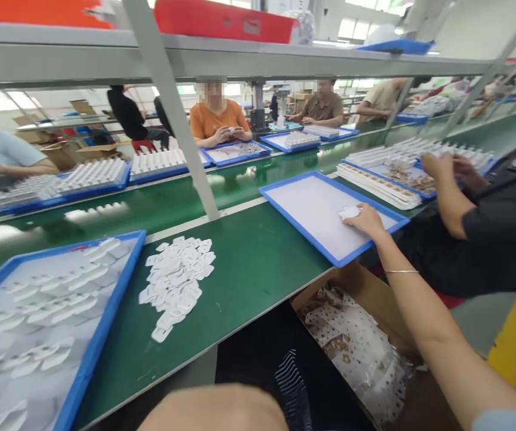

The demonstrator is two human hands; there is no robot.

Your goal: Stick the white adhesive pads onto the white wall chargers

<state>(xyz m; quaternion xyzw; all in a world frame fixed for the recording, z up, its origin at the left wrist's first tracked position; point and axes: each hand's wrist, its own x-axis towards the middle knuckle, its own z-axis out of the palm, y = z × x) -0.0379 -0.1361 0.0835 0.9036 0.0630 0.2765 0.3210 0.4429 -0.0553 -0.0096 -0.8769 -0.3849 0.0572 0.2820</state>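
Note:
My right hand (366, 220) reaches out over a blue-rimmed tray (305, 232) with a white inner surface, on the right of the green table. Its fingers are closed on a small white flat piece (348, 211) that rests on the tray. My left hand is not in view; only a blurred bit of arm shows at the bottom edge. A loose pile of the same white pieces (178, 275) lies on the table in front of me. To its left, another blue tray (88, 353) holds several white pieces laid in rows.
An open cardboard box (377, 290) with bagged parts stands below the table edge. A co-worker's hands (442, 167) work at trays on my right. Several people sit across the green conveyor (159, 203) with blue trays. A slanted grey shelf post (181, 126) rises mid-table.

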